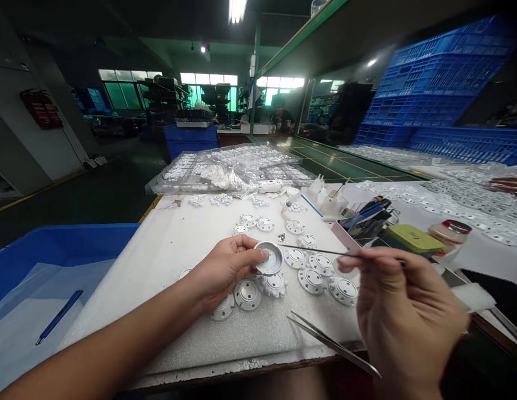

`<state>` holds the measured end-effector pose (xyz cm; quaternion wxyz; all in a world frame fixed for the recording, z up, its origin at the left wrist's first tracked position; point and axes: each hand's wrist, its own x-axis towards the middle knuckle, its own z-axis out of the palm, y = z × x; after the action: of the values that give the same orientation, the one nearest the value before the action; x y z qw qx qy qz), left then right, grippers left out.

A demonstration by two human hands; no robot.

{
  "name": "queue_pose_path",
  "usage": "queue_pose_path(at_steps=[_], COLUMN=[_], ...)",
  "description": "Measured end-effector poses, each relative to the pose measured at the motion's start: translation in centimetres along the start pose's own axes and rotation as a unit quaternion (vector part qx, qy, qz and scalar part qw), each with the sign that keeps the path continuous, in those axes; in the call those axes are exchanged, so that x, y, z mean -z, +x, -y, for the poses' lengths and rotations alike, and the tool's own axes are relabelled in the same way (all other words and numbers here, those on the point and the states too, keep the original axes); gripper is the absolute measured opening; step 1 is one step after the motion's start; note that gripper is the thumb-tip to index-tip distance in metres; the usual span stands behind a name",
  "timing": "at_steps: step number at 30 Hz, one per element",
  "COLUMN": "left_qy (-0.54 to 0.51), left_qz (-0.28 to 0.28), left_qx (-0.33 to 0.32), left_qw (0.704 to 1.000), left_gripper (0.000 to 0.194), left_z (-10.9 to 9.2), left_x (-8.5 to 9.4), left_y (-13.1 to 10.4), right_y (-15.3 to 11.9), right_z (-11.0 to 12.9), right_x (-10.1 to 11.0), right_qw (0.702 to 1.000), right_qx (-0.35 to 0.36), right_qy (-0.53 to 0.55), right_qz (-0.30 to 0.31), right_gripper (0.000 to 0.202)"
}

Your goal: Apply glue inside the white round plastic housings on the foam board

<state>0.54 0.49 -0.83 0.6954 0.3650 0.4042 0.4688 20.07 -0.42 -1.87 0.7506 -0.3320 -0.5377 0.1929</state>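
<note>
Between the thumb and fingers of my left hand is a small round metal cup-shaped part, its hollow side facing me. My right hand pinches a thin dark rod, which points left with its tip near the cup's rim; whether it touches I cannot tell. Several white round discs with dark holes lie on the white foam board around and beneath my hands. A pair of steel tweezers rests at the board's front edge, its points toward the discs.
Clear plastic trays of small white parts stand at the back. On the right are a yellow-green box, a red-lidded jar and stacked blue crates. A blue bin with a blue pen stands left. Another person's hand shows far right.
</note>
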Motion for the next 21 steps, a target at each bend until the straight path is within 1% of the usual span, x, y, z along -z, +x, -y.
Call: queue_pose_path(at_steps=[4, 6, 10, 13, 17, 19, 21], left_qy=[-0.004, -0.008, -0.01, -0.012, -0.012, -0.011, -0.008], left_qz=[0.007, 0.011, 0.024, 0.022, 0.019, 0.018, 0.018], left_qx=[-0.009, -0.013, -0.014, -0.01, -0.008, -0.007, -0.004], left_qw=[1.0, 1.0, 1.0, 1.0, 1.0, 1.0, 1.0], left_gripper=[0.022, 0.023, 0.024, 0.024, 0.024, 0.023, 0.022], left_z=[0.3, 0.4, 0.5, 0.5, 0.5, 0.4, 0.3], left_x=[0.1, 0.1, 0.2, 0.2, 0.2, 0.2, 0.2], left_y=[0.0, 0.1, 0.2, 0.1, 0.1, 0.1, 0.0], right_y=[-0.8, -1.1, -1.3, -1.2, -1.2, -1.3, -1.4], right_z=[-1.4, -1.8, -1.9, -2.0, -2.3, -2.1, -1.5], right_x=[-0.3, -0.5, -0.8, -0.7, -0.4, -0.4, -0.5], right_qw=[0.995, 0.993, 0.995, 0.994, 0.994, 0.994, 0.995], right_qx=[-0.08, -0.095, -0.089, -0.103, -0.109, -0.107, -0.097], right_qy=[0.019, 0.023, 0.014, 0.0, -0.007, -0.006, -0.009], right_qz=[0.055, 0.07, 0.05, 0.031, 0.032, 0.033, 0.018], right_gripper=[0.012, 0.012, 0.013, 0.016, 0.018, 0.017, 0.017])
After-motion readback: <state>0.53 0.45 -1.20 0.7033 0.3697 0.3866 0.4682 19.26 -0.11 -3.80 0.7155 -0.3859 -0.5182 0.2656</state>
